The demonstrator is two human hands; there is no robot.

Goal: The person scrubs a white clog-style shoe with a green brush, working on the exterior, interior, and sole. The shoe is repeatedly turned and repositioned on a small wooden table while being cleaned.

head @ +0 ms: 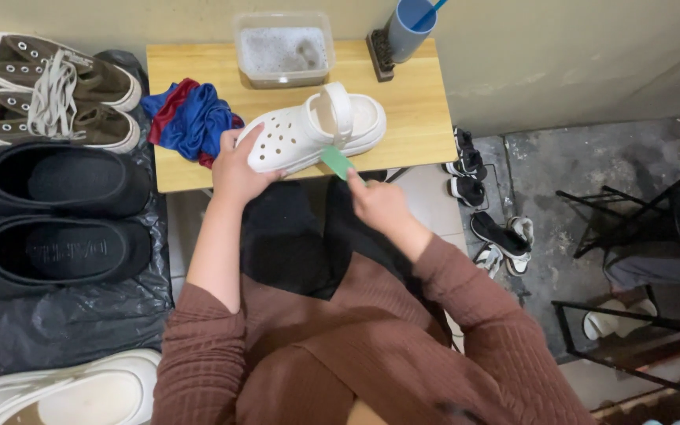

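On the wooden table (415, 118), the left hand (235, 169) clasped the white clog's (308, 130) toe; the right hand (379, 206) pinched a green brush (337, 163) against its near side.

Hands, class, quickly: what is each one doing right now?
Left hand: closed on the toe of the white clog, steadying it on the wooden table.
Right hand: gripping a green brush against the clog's side.

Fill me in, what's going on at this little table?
A person steadies a white clog on the wooden table with the left hand; the right hand holds a green brush against its side. A tub of soapy water and a blue-red cloth sit nearby.
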